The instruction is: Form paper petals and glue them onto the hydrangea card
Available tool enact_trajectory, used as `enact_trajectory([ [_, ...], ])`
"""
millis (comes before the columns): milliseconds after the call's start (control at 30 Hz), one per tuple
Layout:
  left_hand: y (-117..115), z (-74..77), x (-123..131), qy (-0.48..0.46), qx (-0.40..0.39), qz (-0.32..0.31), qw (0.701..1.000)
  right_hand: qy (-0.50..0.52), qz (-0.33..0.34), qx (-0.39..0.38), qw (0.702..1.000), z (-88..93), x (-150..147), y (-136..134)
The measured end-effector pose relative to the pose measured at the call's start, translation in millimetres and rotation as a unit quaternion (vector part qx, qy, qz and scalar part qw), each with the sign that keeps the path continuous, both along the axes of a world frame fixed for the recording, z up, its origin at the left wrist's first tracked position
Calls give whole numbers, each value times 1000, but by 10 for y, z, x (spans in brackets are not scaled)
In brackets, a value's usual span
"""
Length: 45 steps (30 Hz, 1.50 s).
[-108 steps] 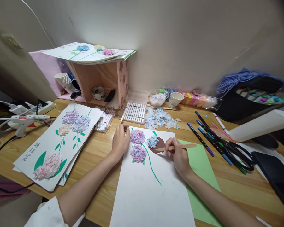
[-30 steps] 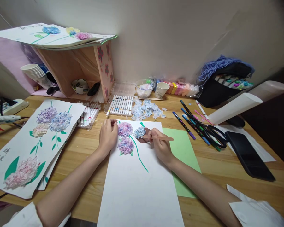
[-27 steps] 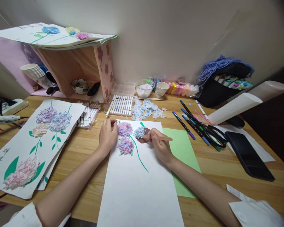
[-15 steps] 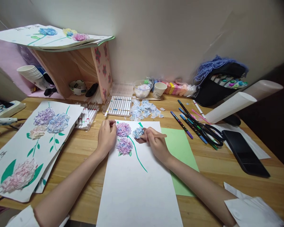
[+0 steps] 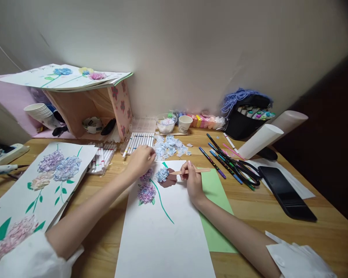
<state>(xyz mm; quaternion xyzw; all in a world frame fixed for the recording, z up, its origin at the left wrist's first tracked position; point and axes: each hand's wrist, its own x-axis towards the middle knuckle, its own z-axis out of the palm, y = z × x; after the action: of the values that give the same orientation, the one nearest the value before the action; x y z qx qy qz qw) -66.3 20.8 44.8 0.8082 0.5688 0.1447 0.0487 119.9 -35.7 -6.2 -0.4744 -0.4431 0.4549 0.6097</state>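
My right hand (image 5: 193, 183) is closed round a wooden craft stick (image 5: 203, 170). The stick's left end points at a small blue paper flower (image 5: 162, 175) on the white sheet (image 5: 165, 247); a brown-toned patch, perhaps shadow, lies beside the flower. My left hand (image 5: 142, 159) hovers over the sheet's top left, its fingers bent together near a pile of pale blue paper scraps (image 5: 172, 146). What its fingertips hold, if anything, is hidden. On the sheet a purple paper flower (image 5: 146, 193) lies below another purple one, partly covered by my left hand. A green stem curves down.
Finished flower sheets (image 5: 75, 193) lie at left. White markers (image 5: 139, 141), a glass bowl (image 5: 165, 124) and a paper cup (image 5: 185, 123) stand at the back. Pens, scissors (image 5: 248, 170) and a black phone (image 5: 287, 193) are at right, near green paper (image 5: 217, 216).
My left hand has lifted off the sheet's left edge and moved right toward the paper scraps. My right hand has drawn the stick slightly away from the blue flower. The view has tilted up.
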Motion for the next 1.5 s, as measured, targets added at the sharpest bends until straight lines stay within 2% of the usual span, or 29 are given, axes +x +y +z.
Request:
enact_trajectory([
  [133, 297, -39, 255, 33, -23, -8, 999, 12, 7, 6, 1000, 7, -4, -6],
  [300, 489, -151, 337, 32, -15, 9, 999, 13, 23, 21, 999, -17, -8, -13],
  [533, 506, -222, 347, -8, -10, 14, 1000, 1, 29, 37, 999, -26, -3, -19],
  [867, 514, -45, 153, -154, -22, 18, 988, 0, 26, 25, 999, -10, -3, -28],
  [967, 373, 50, 80, -195, -27, 30, 980, -5, 22, 34, 999, -6, 1, -39],
  [1100, -75, 116, -15, -238, -57, 21, 969, -9, 19, 60, 998, -13, 1, -44],
  [1200, -426, 39, -65, -249, -107, -21, 962, -14, 26, 67, 997, -18, 2, -52],
  [1267, -579, -54, -81, -235, -118, -47, 964, -21, 33, 70, 997, -18, 5, -65],
  [1367, -677, -167, -80, -186, -94, -65, 976, -34, 62, 82, 994, -17, 11, -95],
  [1500, -694, -199, -53, -121, -50, -67, 989, -103, 131, 104, 981, -20, 10, -147],
])
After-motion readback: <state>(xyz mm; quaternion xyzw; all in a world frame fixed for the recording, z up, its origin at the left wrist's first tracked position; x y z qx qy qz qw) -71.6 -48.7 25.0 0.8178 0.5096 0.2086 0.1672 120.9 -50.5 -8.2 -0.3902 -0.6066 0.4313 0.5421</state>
